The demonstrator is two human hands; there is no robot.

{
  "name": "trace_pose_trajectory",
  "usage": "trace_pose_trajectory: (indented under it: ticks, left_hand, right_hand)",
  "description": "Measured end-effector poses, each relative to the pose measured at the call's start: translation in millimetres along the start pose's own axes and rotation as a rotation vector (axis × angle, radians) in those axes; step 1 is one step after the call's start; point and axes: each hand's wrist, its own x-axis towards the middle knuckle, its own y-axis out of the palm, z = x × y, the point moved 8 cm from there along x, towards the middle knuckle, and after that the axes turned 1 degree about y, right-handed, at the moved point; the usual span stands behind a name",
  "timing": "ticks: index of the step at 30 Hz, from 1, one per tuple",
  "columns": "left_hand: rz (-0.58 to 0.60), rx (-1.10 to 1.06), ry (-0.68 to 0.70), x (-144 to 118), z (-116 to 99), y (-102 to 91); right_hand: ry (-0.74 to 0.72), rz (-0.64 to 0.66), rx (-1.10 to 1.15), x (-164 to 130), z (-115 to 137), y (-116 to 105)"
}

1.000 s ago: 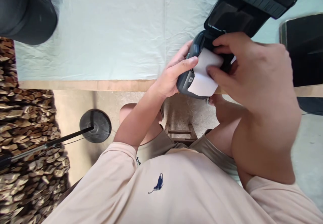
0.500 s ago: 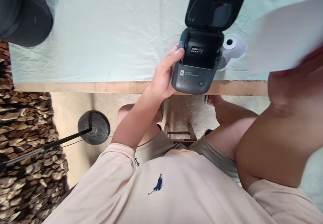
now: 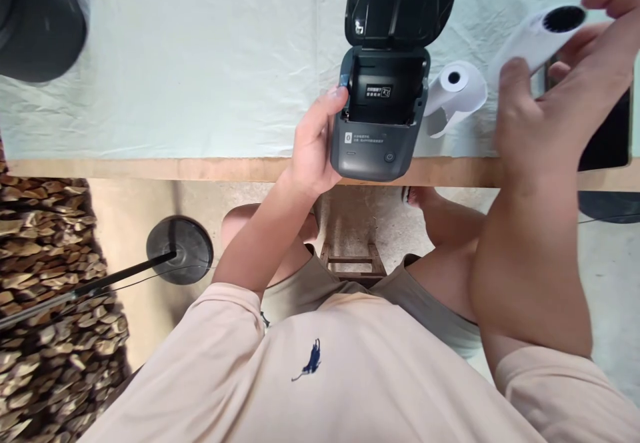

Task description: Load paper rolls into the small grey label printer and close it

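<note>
Dark grey, the printer (image 3: pixel 379 133) points lengthwise away from us over the table edge (image 3: pixel 240 169), its lid (image 3: pixel 403 3) opened at the far end. Our left hand (image 3: pixel 316 140) grips its left side. Our right hand (image 3: pixel 565 106) curls about a white roll (image 3: pixel 525 40) slanting far-right, hollow end uppermost; whether it grips, we cannot tell.

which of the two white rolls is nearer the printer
The partly unrolled roll on the cloth, just right of the printer, with the small hole. The other roll, with a wider dark opening, is in the right hand.
</note>
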Motion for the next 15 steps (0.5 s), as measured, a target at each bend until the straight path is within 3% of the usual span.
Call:
trace_pose_trajectory:
  ticks: [4, 8, 11, 15]
  left_hand:
    - [-0.039, 0.000, -0.019, 1, 2, -1.9]
    - [0.015, 0.004, -0.011, 1, 2, 2.9]
    - [0.022, 0.011, 0.010, 1, 1, 4.3]
    - [0.022, -0.003, 0.010, 1, 2, 5.7]
  right_hand:
    - [-0.009, -0.035, -0.062, -4, 4, -3]
    - [-0.294, -0.261, 0.071, -16, 43, -23]
    - [-0.294, -0.117, -0.152, -21, 63, -5]
    - [-0.153, 0.044, -0.361, -27, 62, 20]
